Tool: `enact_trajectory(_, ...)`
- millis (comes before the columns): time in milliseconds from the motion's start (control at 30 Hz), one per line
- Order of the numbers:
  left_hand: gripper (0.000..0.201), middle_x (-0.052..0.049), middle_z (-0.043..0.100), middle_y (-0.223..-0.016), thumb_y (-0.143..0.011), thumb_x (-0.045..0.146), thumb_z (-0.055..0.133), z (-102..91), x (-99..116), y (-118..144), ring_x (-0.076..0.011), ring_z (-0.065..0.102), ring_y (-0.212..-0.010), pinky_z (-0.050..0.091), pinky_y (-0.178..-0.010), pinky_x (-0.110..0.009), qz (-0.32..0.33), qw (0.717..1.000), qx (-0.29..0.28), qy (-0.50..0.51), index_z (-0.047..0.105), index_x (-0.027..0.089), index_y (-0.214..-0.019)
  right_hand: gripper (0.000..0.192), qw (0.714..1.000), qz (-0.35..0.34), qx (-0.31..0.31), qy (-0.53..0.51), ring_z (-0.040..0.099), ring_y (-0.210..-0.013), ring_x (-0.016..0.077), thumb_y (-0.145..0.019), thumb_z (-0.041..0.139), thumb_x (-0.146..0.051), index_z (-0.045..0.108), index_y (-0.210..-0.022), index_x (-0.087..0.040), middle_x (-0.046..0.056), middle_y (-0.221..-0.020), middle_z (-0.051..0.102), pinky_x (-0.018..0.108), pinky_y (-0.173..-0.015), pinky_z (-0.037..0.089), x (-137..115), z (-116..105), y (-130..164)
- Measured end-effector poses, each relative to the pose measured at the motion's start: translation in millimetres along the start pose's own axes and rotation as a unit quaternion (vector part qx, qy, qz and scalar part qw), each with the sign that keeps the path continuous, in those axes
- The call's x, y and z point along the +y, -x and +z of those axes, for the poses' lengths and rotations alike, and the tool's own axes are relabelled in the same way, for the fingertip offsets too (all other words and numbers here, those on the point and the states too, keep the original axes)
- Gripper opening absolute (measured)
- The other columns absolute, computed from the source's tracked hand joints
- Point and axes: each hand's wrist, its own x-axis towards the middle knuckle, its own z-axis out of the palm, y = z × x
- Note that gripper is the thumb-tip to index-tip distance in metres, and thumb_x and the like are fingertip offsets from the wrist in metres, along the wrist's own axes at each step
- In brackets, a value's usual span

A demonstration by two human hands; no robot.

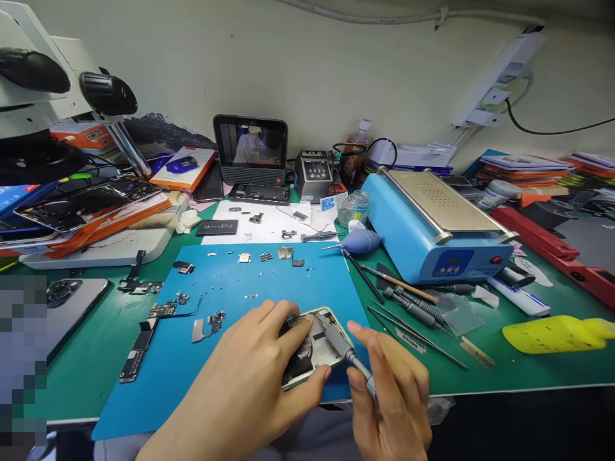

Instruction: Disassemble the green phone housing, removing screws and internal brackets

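The open phone housing (331,354), a pale, round-cornered shell with a smooth silvery plate and a dull black patch inside, sits tilted above the near part of the blue mat (158,397). The left hand (254,365) grips it, thumb along the near edge, index finger bent over the interior. The right hand (396,390) holds a ridged grey tool (342,344) narrowly between thumb and fingers, its broad end over the plate; contact there is unclear. Beyond lie tiny metal parts (245,257) and a long, dark circuit board (139,355). Farther right are a bulbous blue rubber blower (360,241), slim metal tweezers (427,344) and a glossy yellow bottle (552,334).
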Motion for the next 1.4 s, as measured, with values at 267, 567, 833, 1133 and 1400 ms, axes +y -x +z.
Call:
enact_trajectory(267, 0.031, -0.011, 0.068, -0.123, -0.105, 0.038, 0.061, -1.0, 0, 0, -0.0321, 0.066, -0.103, 0.060, -0.085, -0.054, -0.001, 1.000, -0.004, 0.003, 0.075, 0.024, -0.129, 0.070, 1.000, -0.002, -0.008, -0.008, 0.074, -0.117, 0.0248, -0.099, 0.066, 0.001, 0.048, -0.164, -0.014, 0.014, -0.122, 0.082, 0.042, -0.095, 0.064, 1, 0, 0)
enact_trajectory(567, 0.039, -0.013, 0.068, -0.129, -0.103, 0.036, 0.068, 12.2, -4, 8, -0.0334, 0.069, -0.107, 0.065, -0.086, -0.054, 0.019, 0.999, 0.040, -0.020, 0.069, 0.024, -0.141, 0.049, 0.987, 0.113, -0.012, -0.110, 0.080, -0.109, 0.0218, -0.096, 0.067, 0.003, 0.066, -0.141, -0.016, 0.010, -0.116, 0.082, 0.035, -0.091, 0.069, -5, 0, -8)
enact_trajectory(833, 0.059, -0.019, 0.068, -0.146, -0.100, 0.045, 0.075, 32.8, -19, 23, -0.0375, 0.072, -0.120, 0.068, -0.091, -0.049, 0.096, 0.977, 0.116, -0.152, 0.061, 0.016, -0.149, 0.010, 0.930, 0.326, -0.025, -0.169, 0.082, -0.110, 0.0233, -0.105, 0.065, -0.024, 0.066, -0.115, -0.027, 0.008, -0.129, 0.080, 0.033, -0.091, 0.069, -8, -14, -24)
enact_trajectory(1133, 0.046, -0.009, 0.058, -0.163, -0.110, 0.037, 0.061, 40.6, -26, 42, -0.0350, 0.062, -0.141, 0.065, -0.105, -0.052, 0.050, 0.985, 0.119, -0.110, 0.057, 0.031, -0.155, 0.020, 0.960, 0.195, -0.129, -0.156, 0.076, -0.122, 0.0124, -0.108, 0.053, -0.015, 0.063, -0.117, -0.030, 0.000, -0.133, 0.079, 0.019, -0.103, 0.059, -5, 6, -28)
enact_trajectory(1400, 0.052, -0.007, 0.061, -0.163, -0.106, 0.041, 0.070, 34.7, -34, 38, -0.0330, 0.061, -0.146, 0.064, -0.110, -0.049, 0.063, 0.989, 0.111, -0.069, 0.055, 0.028, -0.154, 0.020, 0.950, 0.196, -0.153, -0.188, 0.077, -0.122, 0.0147, -0.107, 0.055, -0.015, 0.065, -0.113, -0.031, 0.000, -0.137, 0.078, 0.021, -0.101, 0.060, -6, 5, -24)
